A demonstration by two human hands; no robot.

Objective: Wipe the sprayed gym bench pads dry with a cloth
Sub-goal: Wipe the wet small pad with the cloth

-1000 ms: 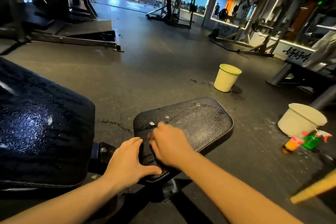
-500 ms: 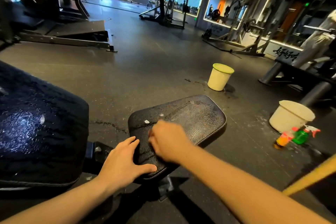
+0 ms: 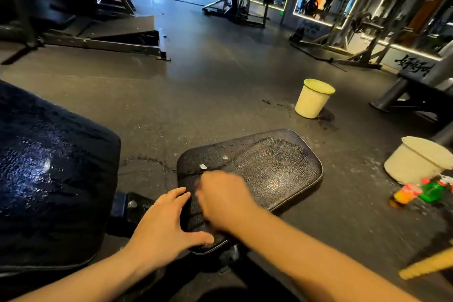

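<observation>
Right grip [image 3: 224,200], blurred, contents unclear, sits on the pad's [image 3: 269,169] near end; pad stretches away far-right. Left grip [image 3: 166,225] flat, bracing.

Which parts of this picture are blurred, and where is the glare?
Head view: the right hand is smeared by motion blur, so what it holds cannot be told, while the left hand is sharp. Head view: white glare glints off the wet back pad at left; the seat pad shows a duller sheen. Head view: the wide lens bends the frame edges.
</observation>
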